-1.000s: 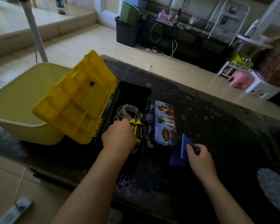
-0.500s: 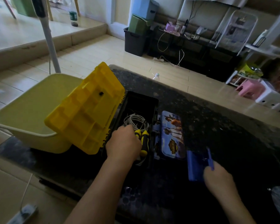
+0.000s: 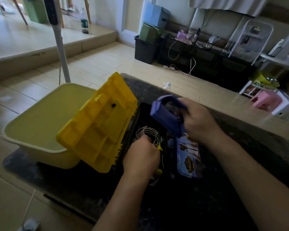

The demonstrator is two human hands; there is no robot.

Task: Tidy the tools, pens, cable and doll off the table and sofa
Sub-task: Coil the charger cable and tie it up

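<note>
An open toolbox (image 3: 146, 114) with a raised yellow lid (image 3: 98, 125) stands on the dark table (image 3: 240, 164). Inside it lie a coiled grey cable (image 3: 147, 132) and a yellow-and-black tool (image 3: 159, 148). My left hand (image 3: 141, 157) reaches into the box, fingers curled over that tool beside the cable. My right hand (image 3: 198, 122) grips a small blue case (image 3: 165, 114), held tilted in the air over the box's right side. A printed pencil tin (image 3: 188, 157) lies flat just right of the toolbox.
A pale yellow tub (image 3: 40, 122) sits left of the toolbox, partly under the lid. A white pole (image 3: 60, 52) stands behind it. Past the table's far edge are tiled floor, a black bin (image 3: 145, 49), a low dark shelf and a pink stool (image 3: 265, 100).
My right hand has lifted the blue case off the table and carried it up and left, over the toolbox. My left hand has stayed in the box on the tool.
</note>
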